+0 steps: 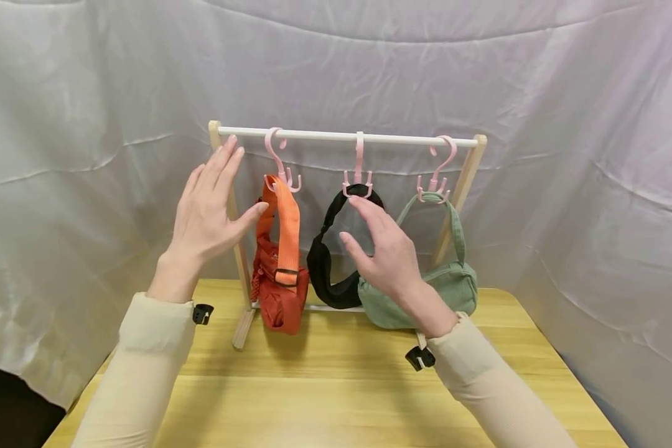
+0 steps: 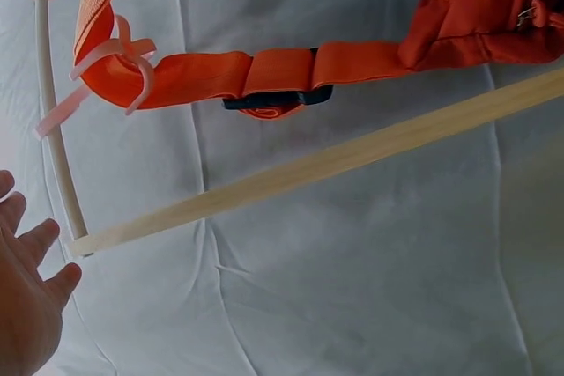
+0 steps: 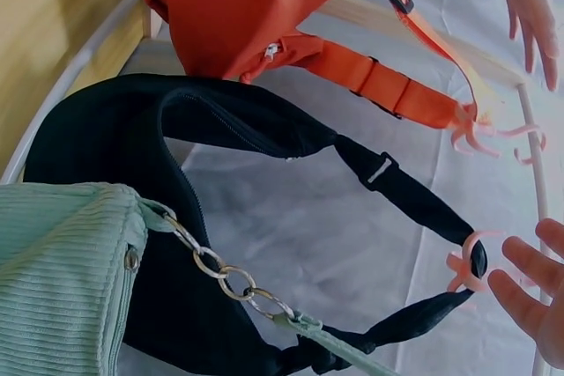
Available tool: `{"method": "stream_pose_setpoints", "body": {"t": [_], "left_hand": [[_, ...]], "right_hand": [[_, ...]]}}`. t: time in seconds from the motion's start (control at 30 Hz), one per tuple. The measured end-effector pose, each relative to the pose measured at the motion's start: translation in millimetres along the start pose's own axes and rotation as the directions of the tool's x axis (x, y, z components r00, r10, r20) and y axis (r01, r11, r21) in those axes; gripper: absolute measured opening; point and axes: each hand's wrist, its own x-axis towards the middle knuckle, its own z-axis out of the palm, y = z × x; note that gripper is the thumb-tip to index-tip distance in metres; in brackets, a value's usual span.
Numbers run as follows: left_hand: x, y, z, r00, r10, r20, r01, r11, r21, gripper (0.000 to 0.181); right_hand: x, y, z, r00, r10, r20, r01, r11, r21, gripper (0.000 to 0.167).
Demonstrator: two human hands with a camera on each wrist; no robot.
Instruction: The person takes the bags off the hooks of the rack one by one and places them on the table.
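My left hand is raised with straight fingers in front of the rack's left end, holding nothing. Beside it an orange-red bag hangs by its orange strap from a pink hook. My right hand, fingers extended and thumb apart, is in front of the black bag and holds nothing. That bag hangs from the middle pink hook. A green corduroy bag hangs from the right pink hook, partly hidden behind my right hand and forearm. A chain on its strap shows in the right wrist view.
The rack has a white top rod and wooden side posts. It stands on a wooden table. Grey-white cloth hangs behind and at both sides. A dark area lies past the table's left edge.
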Motion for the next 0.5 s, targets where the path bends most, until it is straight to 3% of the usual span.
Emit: {"method": "stream_pose_setpoints", "body": {"t": [0.5], "left_hand": [[25.7,-6.2,3.4,0.998,0.065,-0.003,-0.065,0.998,0.004,0.089]], "right_hand": [[5.6,-8.9,16.6,0.997,0.035,0.07,-0.036,0.999,0.014,0.053]]}}
